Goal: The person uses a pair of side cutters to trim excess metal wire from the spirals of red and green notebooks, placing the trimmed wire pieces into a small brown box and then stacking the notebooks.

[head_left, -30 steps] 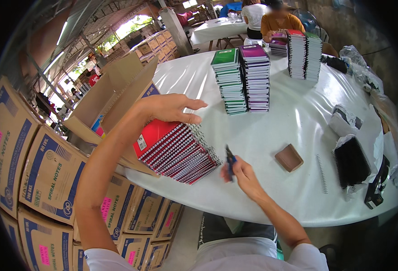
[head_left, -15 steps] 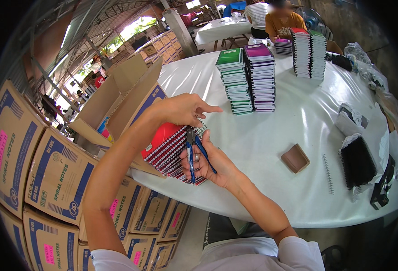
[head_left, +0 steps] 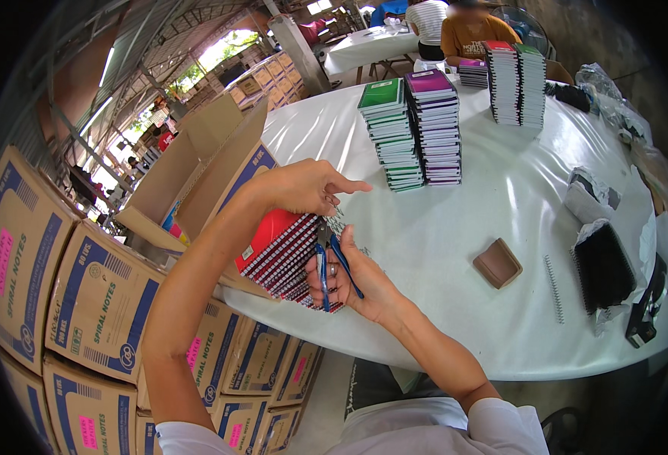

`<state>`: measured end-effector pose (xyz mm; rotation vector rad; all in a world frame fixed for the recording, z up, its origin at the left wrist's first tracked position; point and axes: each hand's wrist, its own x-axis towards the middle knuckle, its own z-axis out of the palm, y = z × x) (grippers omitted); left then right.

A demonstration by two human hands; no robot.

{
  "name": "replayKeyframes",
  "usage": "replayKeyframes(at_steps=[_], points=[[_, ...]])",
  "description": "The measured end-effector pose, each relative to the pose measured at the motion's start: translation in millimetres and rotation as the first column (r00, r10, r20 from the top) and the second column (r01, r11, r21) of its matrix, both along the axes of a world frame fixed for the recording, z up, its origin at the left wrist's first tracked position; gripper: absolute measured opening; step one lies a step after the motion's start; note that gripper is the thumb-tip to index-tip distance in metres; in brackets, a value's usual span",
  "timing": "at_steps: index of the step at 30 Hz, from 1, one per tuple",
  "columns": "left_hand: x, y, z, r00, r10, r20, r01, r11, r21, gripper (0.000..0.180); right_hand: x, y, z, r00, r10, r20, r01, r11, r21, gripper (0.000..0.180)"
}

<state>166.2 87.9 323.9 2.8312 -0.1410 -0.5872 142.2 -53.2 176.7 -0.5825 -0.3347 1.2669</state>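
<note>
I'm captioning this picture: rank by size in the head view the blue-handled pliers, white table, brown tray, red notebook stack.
White table
Red notebook stack, partly hidden
Blue-handled pliers and brown tray: unsure; pliers look longer, tray broader

Left arm (head_left: 196,269): raised along left side of red notebook stack (head_left: 275,267), elbow bent, wrist flexed. Left hand (head_left: 307,186): above far end of stack, one digit extended rightward past it, other fingers bent downward (fingertip contact not determinable). Right arm (head_left: 434,345): slants in from lower right of stack. Right hand (head_left: 354,279): at stack's right side, fingers curled in firm grip, thumb raised.
</note>
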Motion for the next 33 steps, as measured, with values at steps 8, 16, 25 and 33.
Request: replayKeyframes(at_steps=[8,16,25,33], points=[[7,-6,0,0.993,-0.1,-0.063,0.106,0.988,0.114,0.07,-2,4,-23,0.982,0.182,-0.04,-0.169,0.96,0.225,0.079],[15,-2,-2,0.99,-0.107,-0.092,0.111,0.993,0.046,0.07,-2,-5,-15,0.998,0.038,0.059,-0.042,0.996,0.073,0.081],[16,-16,-2,0.984,-0.1,-0.149,0.126,0.976,0.178,0.068,-1,-6,-13,0.997,0.022,0.073,-0.027,0.997,0.073,0.08],[20,-6,-10,0.978,-0.122,-0.171,0.141,0.985,0.101,0.066,2,-6,-14,0.997,0.04,0.064,-0.046,0.994,0.098,0.08]])
